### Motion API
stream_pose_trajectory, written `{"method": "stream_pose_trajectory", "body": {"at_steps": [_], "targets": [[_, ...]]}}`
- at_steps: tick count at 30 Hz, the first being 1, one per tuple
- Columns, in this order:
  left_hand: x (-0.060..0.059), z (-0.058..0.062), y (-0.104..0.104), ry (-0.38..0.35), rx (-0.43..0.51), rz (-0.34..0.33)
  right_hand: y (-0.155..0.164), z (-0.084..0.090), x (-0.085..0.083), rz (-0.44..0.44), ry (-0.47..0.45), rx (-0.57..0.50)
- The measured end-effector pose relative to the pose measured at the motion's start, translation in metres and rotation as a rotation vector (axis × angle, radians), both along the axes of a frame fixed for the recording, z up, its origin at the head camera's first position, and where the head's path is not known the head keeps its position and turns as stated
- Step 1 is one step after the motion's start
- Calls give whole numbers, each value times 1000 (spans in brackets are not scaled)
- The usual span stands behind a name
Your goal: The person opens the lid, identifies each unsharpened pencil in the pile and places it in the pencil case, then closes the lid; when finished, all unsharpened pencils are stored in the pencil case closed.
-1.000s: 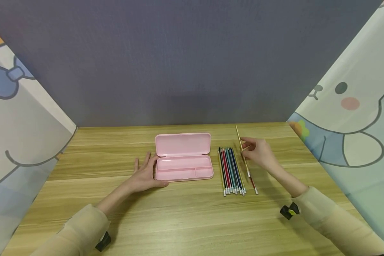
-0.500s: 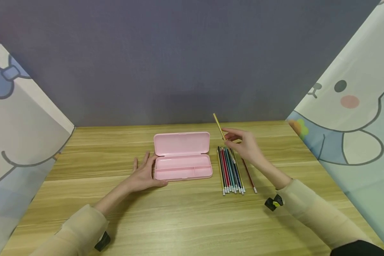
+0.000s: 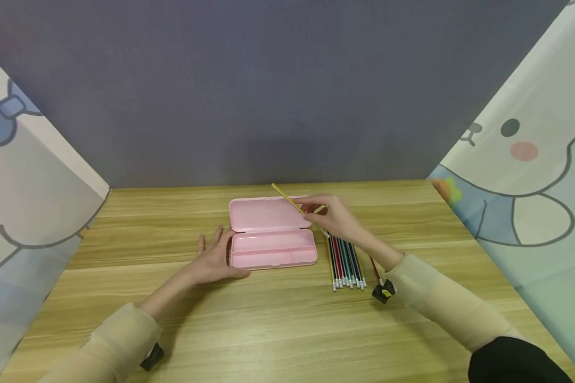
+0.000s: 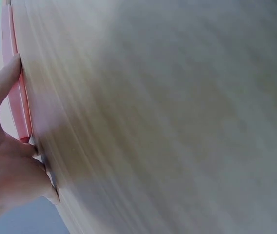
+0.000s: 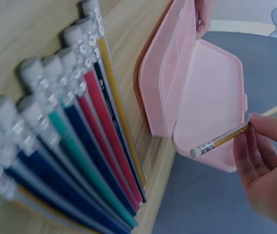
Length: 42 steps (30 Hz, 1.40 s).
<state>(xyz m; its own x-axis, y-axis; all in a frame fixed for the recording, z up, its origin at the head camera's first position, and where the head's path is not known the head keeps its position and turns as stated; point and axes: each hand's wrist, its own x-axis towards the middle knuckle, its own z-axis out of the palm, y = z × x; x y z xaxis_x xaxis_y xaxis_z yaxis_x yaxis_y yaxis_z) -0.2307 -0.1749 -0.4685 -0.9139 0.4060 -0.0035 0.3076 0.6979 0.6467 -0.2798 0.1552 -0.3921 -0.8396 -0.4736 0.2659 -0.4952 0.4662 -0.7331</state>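
Observation:
A pink pencil case (image 3: pixel 274 259) lies on the table with its lid (image 3: pixel 259 215) swung back. My left hand (image 3: pixel 215 264) rests against the case's left end, thumb at the front corner and the other fingers spread; the left wrist view also shows the thumb (image 4: pixel 9 75) touching the case wall. Between thumb and fingers, my right hand (image 3: pixel 333 215) pinches a yellow pencil (image 3: pixel 287 198), held tilted above the lid. The right wrist view shows that pencil's white eraser end (image 5: pixel 202 148). Below the right wrist lies a row of pencils (image 3: pixel 347 266), their upper ends partly hidden by the hand.
A single dark red pencil (image 3: pixel 376 268) lies apart, right of the row, partly behind the wrist camera (image 3: pixel 383 291). The wooden table (image 3: pixel 249 330) ends at a grey back panel (image 3: pixel 268 106). Cartoon-printed panels (image 3: pixel 522 175) stand at both sides.
My right hand has carried the yellow pencil leftward, from right of the row to over the lid, and the pencil has tilted further left. The left hand has stayed at the case.

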Motion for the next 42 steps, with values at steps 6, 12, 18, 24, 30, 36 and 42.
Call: {"method": "stream_pose_trajectory", "body": {"at_steps": [6, 12, 18, 24, 30, 36, 42], "targets": [[0, 1, 0, -17, -27, 10, -23, -7, -4, 113, 43, 100], [0, 1, -1, -25, -41, 10, -38, -16, -6, 217, 89, 231], [-1, 2, -1, -28, -45, 8, -50, -19, -6, 271, 136, 332], [-1, 3, -1, -45, -42, 10, -59, -20, -5, 313, 140, 376], [-1, 3, -2, -45, -50, 10, -64, -28, -7, 329, 121, 419], [0, 4, -2, -34, -36, 2, -67, -32, -3, 317, 149, 500], [-1, 2, -1, -45, -26, 0, -67, -34, -1, 286, 160, 548]]}}
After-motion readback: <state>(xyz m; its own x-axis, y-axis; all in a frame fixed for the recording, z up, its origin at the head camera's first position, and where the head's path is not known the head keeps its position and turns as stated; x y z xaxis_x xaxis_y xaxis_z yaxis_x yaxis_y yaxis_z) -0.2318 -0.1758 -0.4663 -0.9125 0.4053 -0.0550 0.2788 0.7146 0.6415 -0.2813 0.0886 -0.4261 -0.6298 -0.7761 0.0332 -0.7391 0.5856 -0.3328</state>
